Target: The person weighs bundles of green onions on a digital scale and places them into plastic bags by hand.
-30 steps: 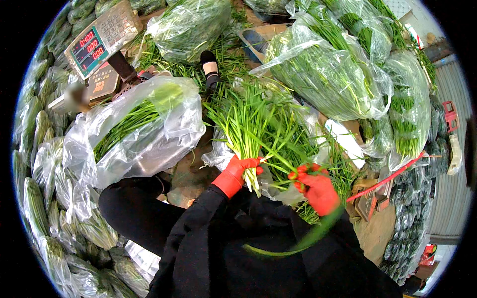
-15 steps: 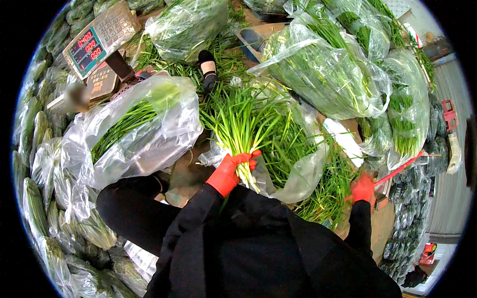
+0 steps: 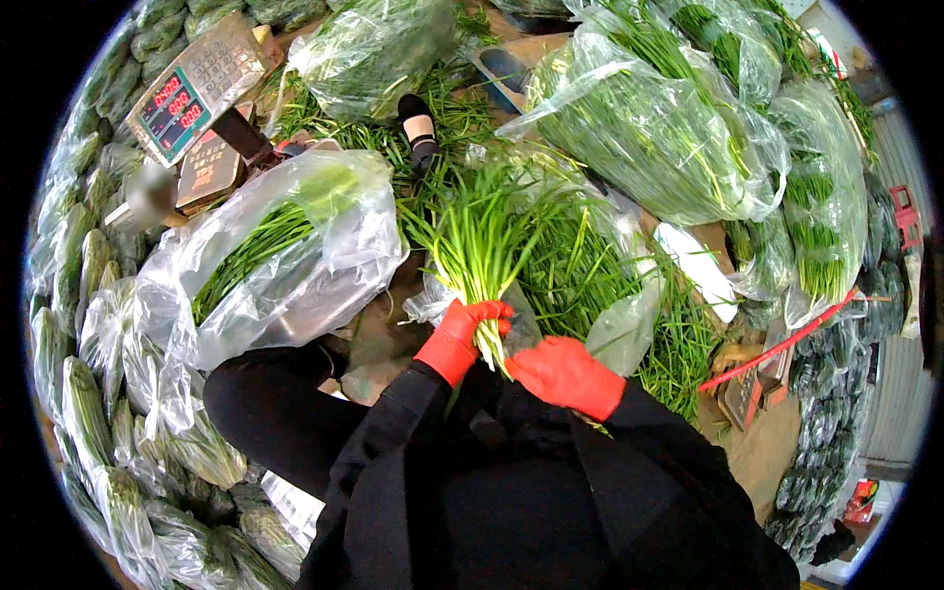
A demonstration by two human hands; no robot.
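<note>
Green bunch (image 3: 479,258) inside left grip (image 3: 456,339)

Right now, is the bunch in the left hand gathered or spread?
Gathered at the base, spread at the tips: the left hand grips the bunch by its pale stalks, and leaves fan out beyond.

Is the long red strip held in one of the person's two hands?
No, the red strip is clearly apart from the left hand, gripping green stalks, and the right hand beside it.
</note>
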